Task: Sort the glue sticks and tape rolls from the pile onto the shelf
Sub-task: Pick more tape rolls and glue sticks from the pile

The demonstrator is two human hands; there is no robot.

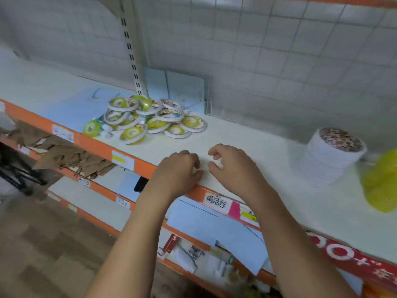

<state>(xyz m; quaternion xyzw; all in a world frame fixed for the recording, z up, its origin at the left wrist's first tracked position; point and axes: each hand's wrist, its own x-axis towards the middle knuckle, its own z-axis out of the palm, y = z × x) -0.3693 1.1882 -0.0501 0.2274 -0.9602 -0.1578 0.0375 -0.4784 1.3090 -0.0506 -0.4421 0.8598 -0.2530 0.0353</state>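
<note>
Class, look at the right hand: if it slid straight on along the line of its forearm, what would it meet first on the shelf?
Probably the pile of tape rolls, at its right end; bare shelf lies between that and the right hand. Depth is unclear, so it could narrowly miss.

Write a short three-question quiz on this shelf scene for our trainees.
1. True or false: the neat stack of tape rolls stands left of the loose pile.
2. The left hand and right hand are: A in the pile, B by the front edge of the shelf, C on the stack.
3. Fill in: the front edge is coloured ____.
Key: 1 false; 2 B; 3 orange.
</note>
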